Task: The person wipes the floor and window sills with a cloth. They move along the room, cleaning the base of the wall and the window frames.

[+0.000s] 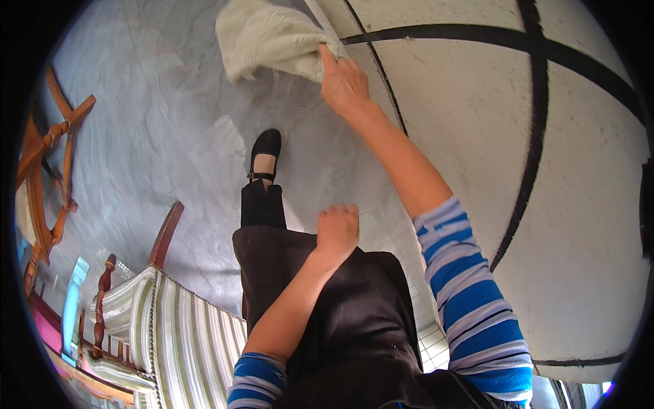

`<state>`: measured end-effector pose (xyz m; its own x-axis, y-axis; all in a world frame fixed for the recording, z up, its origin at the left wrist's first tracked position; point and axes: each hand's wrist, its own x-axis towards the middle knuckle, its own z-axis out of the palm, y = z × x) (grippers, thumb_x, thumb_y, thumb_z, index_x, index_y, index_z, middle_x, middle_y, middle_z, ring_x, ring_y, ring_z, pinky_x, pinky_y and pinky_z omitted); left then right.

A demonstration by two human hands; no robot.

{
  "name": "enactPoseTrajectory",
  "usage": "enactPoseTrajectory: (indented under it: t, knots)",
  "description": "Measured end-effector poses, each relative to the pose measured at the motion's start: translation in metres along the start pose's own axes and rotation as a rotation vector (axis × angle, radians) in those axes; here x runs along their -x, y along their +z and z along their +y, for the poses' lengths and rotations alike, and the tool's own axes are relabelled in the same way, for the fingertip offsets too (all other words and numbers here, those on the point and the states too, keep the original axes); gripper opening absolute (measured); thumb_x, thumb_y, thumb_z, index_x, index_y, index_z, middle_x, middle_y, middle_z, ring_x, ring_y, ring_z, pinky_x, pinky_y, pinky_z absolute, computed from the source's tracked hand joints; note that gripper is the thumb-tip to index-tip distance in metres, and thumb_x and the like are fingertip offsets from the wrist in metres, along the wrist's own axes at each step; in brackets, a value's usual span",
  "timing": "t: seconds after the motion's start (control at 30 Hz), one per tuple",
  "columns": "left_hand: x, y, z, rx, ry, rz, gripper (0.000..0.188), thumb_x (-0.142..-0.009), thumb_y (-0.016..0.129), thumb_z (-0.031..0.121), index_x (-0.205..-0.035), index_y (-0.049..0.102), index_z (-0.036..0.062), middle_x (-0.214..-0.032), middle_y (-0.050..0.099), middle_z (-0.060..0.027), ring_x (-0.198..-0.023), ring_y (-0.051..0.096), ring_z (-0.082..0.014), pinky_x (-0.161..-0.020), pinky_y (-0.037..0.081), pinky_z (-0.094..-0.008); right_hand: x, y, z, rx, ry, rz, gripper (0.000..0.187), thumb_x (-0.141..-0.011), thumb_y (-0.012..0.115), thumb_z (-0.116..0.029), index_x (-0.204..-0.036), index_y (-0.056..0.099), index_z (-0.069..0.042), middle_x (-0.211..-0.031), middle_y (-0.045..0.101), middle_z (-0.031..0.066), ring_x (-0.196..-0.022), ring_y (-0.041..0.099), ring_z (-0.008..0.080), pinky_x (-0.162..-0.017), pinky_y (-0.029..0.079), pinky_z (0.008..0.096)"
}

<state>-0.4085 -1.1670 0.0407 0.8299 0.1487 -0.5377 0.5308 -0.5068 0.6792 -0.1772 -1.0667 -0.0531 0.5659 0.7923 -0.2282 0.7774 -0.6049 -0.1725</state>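
My right hand [346, 85] reaches far forward, its fingers closed on one corner of a pale cream cloth [269, 39]. The rest of the cloth fans out to the left over the grey floor, close to the edge of a white wall panel with black lines. Whether the cloth touches the floor, I cannot tell. My left hand [338, 230] is held in front of my dark apron [334, 307], its fingers curled into a loose fist. Nothing shows in it, though the palm side is hidden.
The white panel [470, 143] with black lines fills the right side. A striped upholstered chair [197, 320] stands at lower left, beside a turquoise chair leg [73, 307] and brown wooden chair frames [65, 163]. My black shoe [266, 146] is on the grey floor [163, 102].
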Motion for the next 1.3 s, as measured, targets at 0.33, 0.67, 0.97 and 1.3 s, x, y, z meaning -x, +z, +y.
enactPoseTrajectory:
  t: [0.33,0.67,0.97,1.3]
  knots:
    - [-0.016,-0.032,0.01,0.07,0.043,-0.027,0.013,-0.077,0.061,0.007,-0.09,0.06,0.0061,-0.086,0.063,-0.011,-0.081,0.062,-0.0275,-0.07,0.045,-0.0397,-0.042,0.096,0.048,0.068,0.357,-0.53,0.075,-0.095,0.053,-0.015,-0.155,0.008,-0.004,-0.128,0.053,0.0314,-0.115,0.058,0.0403,-0.091,0.051,0.0475]
    - [-0.013,-0.002,0.017,-0.015,-0.029,-0.043,0.018,-0.082,0.063,0.012,-0.099,0.06,0.0058,-0.086,0.063,-0.013,-0.084,0.062,-0.0313,-0.073,0.047,-0.043,0.078,0.127,0.097,0.082,0.436,-0.611,0.071,-0.096,0.051,-0.017,-0.156,0.013,-0.011,-0.116,0.062,0.0271,-0.104,0.062,0.0419,-0.079,0.055,0.051]
    - [0.024,0.091,0.054,0.044,-0.023,0.243,0.024,-0.08,0.062,0.004,-0.104,0.061,0.0027,-0.092,0.063,-0.0131,-0.088,0.06,-0.0308,-0.081,0.046,-0.0413,0.209,0.145,0.151,0.093,0.478,-0.631,0.068,-0.096,0.05,-0.017,-0.155,0.016,-0.016,-0.118,0.062,0.0245,-0.107,0.062,0.0403,-0.072,0.056,0.0534]
    - [0.108,0.1,0.113,0.12,0.034,0.212,0.042,-0.078,0.067,0.006,-0.118,0.06,0.0008,-0.107,0.059,-0.0131,-0.103,0.057,-0.0304,-0.099,0.038,-0.0482,0.371,0.166,0.205,0.092,0.499,-0.681,0.065,-0.095,0.055,-0.022,-0.151,0.025,-0.008,-0.116,0.064,0.0213,-0.107,0.064,0.0336,-0.083,0.055,0.0437]
